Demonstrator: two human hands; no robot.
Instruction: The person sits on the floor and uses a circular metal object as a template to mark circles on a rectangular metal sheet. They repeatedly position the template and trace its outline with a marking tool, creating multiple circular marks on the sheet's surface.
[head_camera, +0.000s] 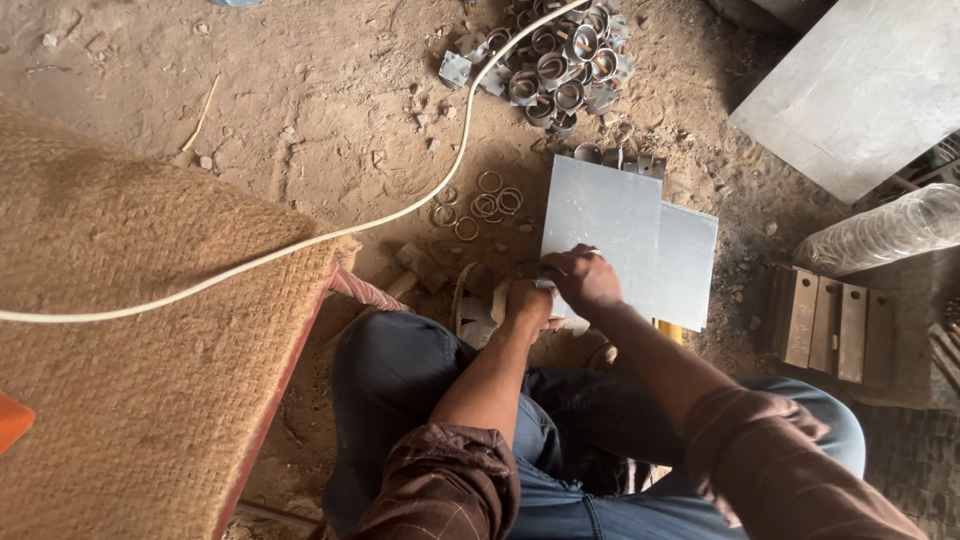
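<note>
- On the dirt floor (300, 110) you sit with your knees apart, looking straight down at your hands.
- To your left lies a coarse woven fibre mat (130, 330), the largest thing in view, with a white cable (330, 236) running across it and up past the heap of parts.
- At upper right a big grey slab (860, 90) lies at an angle; below it sit a clear ribbed plastic roll (885, 232) and a row of flat metal bars (825, 320).
- Straight ahead of you two grey metal sheets (610, 225) are stacked, the upper one overlapping the lower one (688, 265), which sticks out to the right.
- Your right hand (583, 280) rests on the near edge of the upper sheet, fingers curled and pressing down on it.
- Your left hand (527, 303) is closed just beside the right, at the sheet's near left corner; what it grips is hidden, so you cannot tell.
- At the top a pile of short metal pipe pieces (560, 65) is heaped, well apart from your hands.
- Between that pile and your hands, several thin metal rings (485, 205) lie loose on the dirt, near the sheet's left edge.
- Just left of your left hand a small hammer (420, 268) lies on the ground.
</note>
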